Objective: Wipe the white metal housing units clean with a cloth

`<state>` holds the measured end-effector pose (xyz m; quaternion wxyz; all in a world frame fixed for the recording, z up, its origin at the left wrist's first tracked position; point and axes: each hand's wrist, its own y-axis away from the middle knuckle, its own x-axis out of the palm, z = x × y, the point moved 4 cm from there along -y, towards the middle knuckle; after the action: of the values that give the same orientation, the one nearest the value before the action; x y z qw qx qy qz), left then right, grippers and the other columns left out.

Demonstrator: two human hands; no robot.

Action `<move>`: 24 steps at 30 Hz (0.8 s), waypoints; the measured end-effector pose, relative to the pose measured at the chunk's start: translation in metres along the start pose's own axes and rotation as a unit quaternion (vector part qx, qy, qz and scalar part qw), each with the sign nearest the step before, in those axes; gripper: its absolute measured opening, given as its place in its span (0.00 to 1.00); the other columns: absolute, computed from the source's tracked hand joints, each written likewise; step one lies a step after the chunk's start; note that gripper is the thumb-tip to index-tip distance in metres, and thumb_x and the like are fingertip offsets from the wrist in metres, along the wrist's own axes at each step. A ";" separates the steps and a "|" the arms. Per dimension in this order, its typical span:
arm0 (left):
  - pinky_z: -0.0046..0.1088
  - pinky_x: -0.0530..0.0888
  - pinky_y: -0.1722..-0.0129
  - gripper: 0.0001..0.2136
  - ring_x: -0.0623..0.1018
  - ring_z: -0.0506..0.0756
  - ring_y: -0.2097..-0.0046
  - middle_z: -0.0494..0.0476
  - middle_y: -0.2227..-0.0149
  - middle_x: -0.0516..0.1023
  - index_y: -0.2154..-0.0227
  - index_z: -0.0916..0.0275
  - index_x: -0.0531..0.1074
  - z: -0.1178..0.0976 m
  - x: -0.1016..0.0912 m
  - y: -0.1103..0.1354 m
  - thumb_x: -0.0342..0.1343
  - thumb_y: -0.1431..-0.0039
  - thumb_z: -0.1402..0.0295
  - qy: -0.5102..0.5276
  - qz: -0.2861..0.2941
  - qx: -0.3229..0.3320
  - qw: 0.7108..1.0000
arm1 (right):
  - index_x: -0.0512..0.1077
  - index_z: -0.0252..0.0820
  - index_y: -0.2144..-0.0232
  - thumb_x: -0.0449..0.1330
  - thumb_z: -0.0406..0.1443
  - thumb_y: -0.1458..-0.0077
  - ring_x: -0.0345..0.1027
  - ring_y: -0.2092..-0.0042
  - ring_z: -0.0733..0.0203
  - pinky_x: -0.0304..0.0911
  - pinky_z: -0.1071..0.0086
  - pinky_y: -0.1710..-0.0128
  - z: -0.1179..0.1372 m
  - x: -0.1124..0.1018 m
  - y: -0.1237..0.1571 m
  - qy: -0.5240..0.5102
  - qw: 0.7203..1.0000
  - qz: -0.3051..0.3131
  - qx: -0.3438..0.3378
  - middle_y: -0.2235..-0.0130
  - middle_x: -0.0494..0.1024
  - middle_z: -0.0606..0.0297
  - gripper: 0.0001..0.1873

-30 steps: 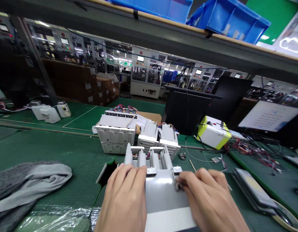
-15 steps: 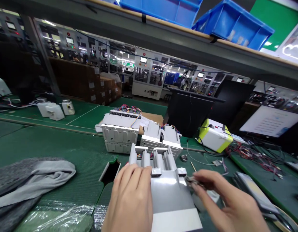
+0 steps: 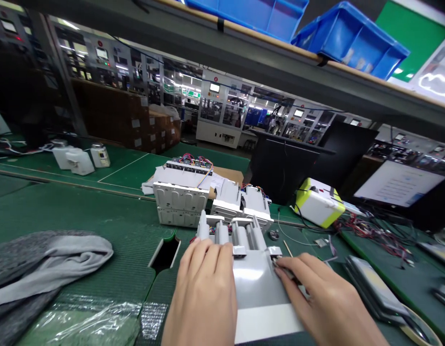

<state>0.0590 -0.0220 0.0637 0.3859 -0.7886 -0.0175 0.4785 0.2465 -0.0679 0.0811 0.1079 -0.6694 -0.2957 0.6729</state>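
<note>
Left hand point(image 3: 204, 293) and right hand point(image 3: 326, 302) sit either side of a grey-white plastic housing point(image 3: 258, 283), which lies on the green bench mat point(image 3: 99, 206) with its long axis running away from the wearer. Its white end strip point(image 3: 267, 324) lies just below the fingers, and its ribbed end point(image 3: 236, 235) lies just past the left fingertips. Left fingers point(image 3: 211, 257) are close together, draped over the housing's left edge and touching it; whether they grip or only rest, I cannot tell. Right fingers point(image 3: 290, 271) are bunched at the housing's right corner, pinched on a small dark part point(image 3: 280, 262) beside a white tab; the part is too small to name. Left of the left fingers, just beside them, a slot point(image 3: 164, 253) cuts through the mat, and a grey cloth point(image 3: 45, 264) lies farther out, with plastic wrap point(image 3: 88, 322) nearer the wearer. Ahead of the fingertips, white stacked modules point(image 3: 181, 197) stand near the housing's far end, with wires on top. Right of the right fingers, a stack of dark flat panels point(image 3: 374, 288) lies near, and a thin wooden stick point(image 3: 287, 248) and a small metal disc point(image 3: 274, 235) lie just beyond the fingertips. Red wiring point(image 3: 374, 235) sprawls farther right.
</note>
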 end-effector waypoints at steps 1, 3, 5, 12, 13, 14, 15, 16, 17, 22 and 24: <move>0.46 0.68 0.45 0.15 0.73 0.59 0.51 0.57 0.60 0.75 0.54 0.62 0.69 0.000 0.000 0.000 0.47 0.41 0.80 0.004 0.003 -0.001 1.000 | 0.71 0.44 0.60 0.53 0.36 0.37 0.74 0.69 0.63 0.69 0.71 0.70 0.001 -0.001 -0.001 0.003 1.000 -0.011 0.005 0.67 0.76 0.65 0.07; 0.46 0.69 0.46 0.15 0.73 0.60 0.51 0.57 0.59 0.75 0.54 0.62 0.69 0.000 0.001 0.001 0.47 0.42 0.81 0.006 0.004 -0.003 1.000 | 0.71 0.44 0.60 0.55 0.36 0.38 0.74 0.69 0.64 0.69 0.72 0.70 0.003 -0.003 -0.002 -0.001 0.999 -0.036 0.017 0.66 0.77 0.66 0.06; 0.47 0.69 0.47 0.15 0.73 0.61 0.51 0.57 0.59 0.75 0.55 0.62 0.69 0.000 0.000 0.000 0.47 0.41 0.80 0.005 -0.003 -0.001 1.000 | 0.71 0.44 0.60 0.57 0.36 0.38 0.73 0.68 0.65 0.68 0.74 0.68 0.005 -0.004 -0.002 -0.015 0.998 -0.059 0.021 0.67 0.77 0.67 0.05; 0.49 0.74 0.53 0.13 0.76 0.63 0.56 0.60 0.64 0.77 0.59 0.65 0.73 -0.005 -0.004 -0.005 0.46 0.41 0.79 0.006 -0.040 -0.003 0.999 | 0.70 0.38 0.52 0.51 0.33 0.36 0.71 0.65 0.60 0.70 0.68 0.64 0.006 0.003 0.008 0.047 0.998 -0.013 -0.047 0.64 0.74 0.59 0.12; 0.49 0.74 0.54 0.13 0.76 0.63 0.56 0.60 0.64 0.77 0.60 0.65 0.73 -0.005 -0.005 -0.006 0.46 0.41 0.79 0.007 -0.041 -0.005 0.999 | 0.69 0.36 0.51 0.49 0.32 0.36 0.71 0.65 0.59 0.70 0.67 0.65 0.006 0.005 0.008 0.066 0.996 0.006 -0.065 0.63 0.74 0.58 0.14; 0.50 0.74 0.54 0.13 0.76 0.63 0.56 0.60 0.63 0.77 0.59 0.65 0.73 -0.006 -0.005 -0.006 0.46 0.41 0.79 0.007 -0.041 -0.005 0.999 | 0.68 0.34 0.50 0.48 0.30 0.36 0.71 0.64 0.58 0.71 0.66 0.66 0.007 0.006 0.008 0.082 0.993 0.023 -0.080 0.63 0.73 0.56 0.15; 0.50 0.74 0.53 0.13 0.76 0.63 0.56 0.60 0.63 0.77 0.60 0.65 0.73 -0.006 -0.005 -0.006 0.46 0.42 0.79 0.006 -0.038 -0.005 0.999 | 0.68 0.34 0.50 0.47 0.29 0.37 0.71 0.65 0.57 0.71 0.66 0.67 0.008 0.007 0.008 0.094 0.991 0.038 -0.091 0.63 0.73 0.56 0.16; 0.50 0.74 0.53 0.13 0.76 0.63 0.56 0.60 0.63 0.77 0.60 0.64 0.73 -0.006 -0.006 -0.007 0.46 0.42 0.79 0.006 -0.036 -0.006 0.999 | 0.68 0.34 0.51 0.46 0.28 0.38 0.71 0.65 0.56 0.71 0.65 0.69 0.009 0.008 0.006 0.105 0.989 0.045 -0.093 0.63 0.73 0.56 0.16; 0.50 0.74 0.53 0.12 0.76 0.62 0.56 0.60 0.63 0.77 0.60 0.64 0.73 -0.006 -0.006 -0.007 0.47 0.42 0.79 0.007 -0.033 -0.008 0.999 | 0.69 0.34 0.53 0.46 0.27 0.39 0.71 0.66 0.56 0.71 0.64 0.71 0.010 0.007 0.005 0.112 0.989 0.047 -0.089 0.64 0.72 0.56 0.16; 0.50 0.75 0.53 0.11 0.76 0.62 0.58 0.58 0.66 0.76 0.63 0.62 0.73 -0.007 -0.008 -0.011 0.48 0.42 0.80 0.022 -0.011 -0.021 0.999 | 0.71 0.36 0.59 0.45 0.27 0.41 0.70 0.69 0.56 0.71 0.65 0.72 0.014 0.003 0.007 0.120 0.987 0.038 -0.101 0.68 0.72 0.57 0.15; 0.50 0.74 0.53 0.12 0.75 0.61 0.58 0.57 0.66 0.75 0.64 0.62 0.73 -0.007 -0.008 -0.011 0.47 0.43 0.80 0.025 -0.008 -0.022 0.999 | 0.71 0.38 0.58 0.47 0.28 0.40 0.72 0.68 0.58 0.73 0.67 0.69 0.011 0.004 0.014 0.104 0.987 0.057 -0.106 0.66 0.74 0.57 0.14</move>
<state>0.0638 -0.0215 0.0781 0.3730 -0.8084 -0.0249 0.4548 0.2393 -0.0794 0.0699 0.0284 -0.7592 -0.3140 0.5694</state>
